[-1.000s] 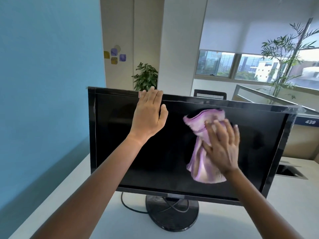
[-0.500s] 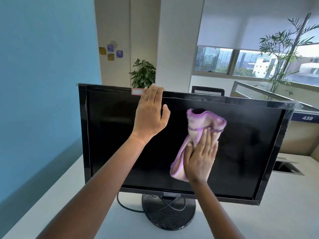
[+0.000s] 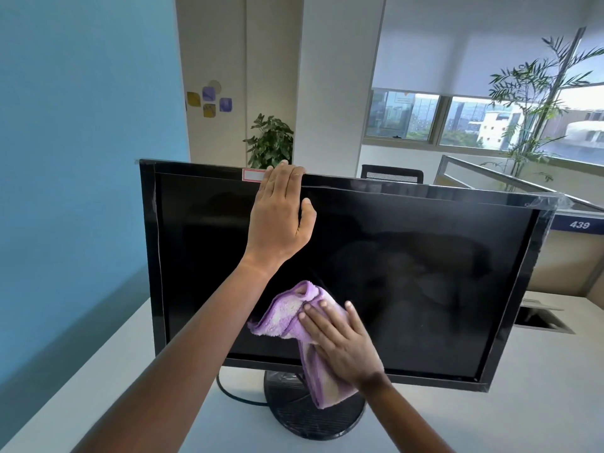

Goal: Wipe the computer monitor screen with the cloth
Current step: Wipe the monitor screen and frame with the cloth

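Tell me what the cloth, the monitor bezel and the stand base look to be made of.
The cloth looks like microfibre or terry: fluffy purple pile, limp folds. The monitor bezel is glossy black, probably plastic; wrinkled clear film clings at its top right corner. The stand base is black, duller, finely textured, likely plastic.

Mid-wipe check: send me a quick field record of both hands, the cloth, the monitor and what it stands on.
left hand: holds the top edge of the monitor, fingers over the bezel, thumb on the front
right hand: flat, fingers straight, presses the cloth against the screen
cloth: purple, bunched, on the lower middle of the screen, tail hanging past the bottom bezel
screen: dark
support: round black stand on a white desk
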